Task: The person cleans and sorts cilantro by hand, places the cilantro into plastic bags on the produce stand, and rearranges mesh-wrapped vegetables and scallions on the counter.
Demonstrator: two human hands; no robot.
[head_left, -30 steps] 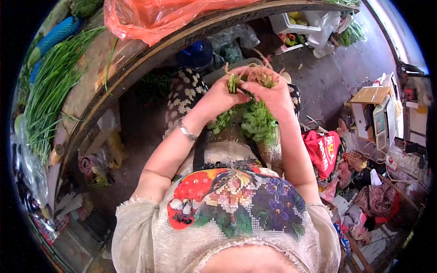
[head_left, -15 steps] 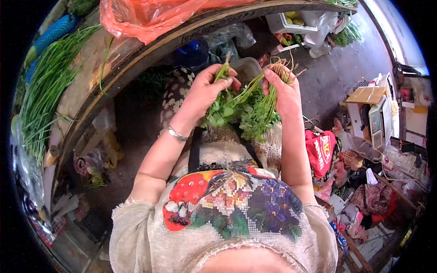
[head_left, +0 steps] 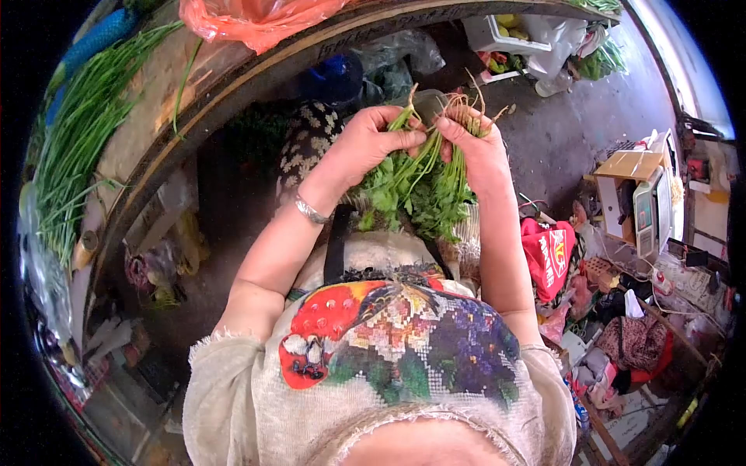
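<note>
A bunch of leafy coriander (head_left: 437, 203) hangs over my lap with its leaves downward and its thin pale roots upward. My right hand (head_left: 477, 151) is closed round the bunch's stems just below the roots. Beside it, my left hand (head_left: 371, 141) pinches a coriander sprig (head_left: 406, 116) between thumb and fingers, its root end pointing up. The two hands are close together, and the leaves of sprig and bunch overlap below them. Part of a clear plastic tub (head_left: 429, 102) shows behind my hands.
A curved wooden table edge (head_left: 233, 76) runs ahead and left, bearing long green stalks (head_left: 85, 144) and an orange plastic bag (head_left: 256, 22). At right are a red bag (head_left: 547, 260), a scale (head_left: 645, 213) and piled cloths (head_left: 633, 346). White crates (head_left: 505, 39) stand ahead.
My left hand has moved right, towards my right hand, with the sprig in it. Both hands now cover more of the tub. The view has shifted slightly.
</note>
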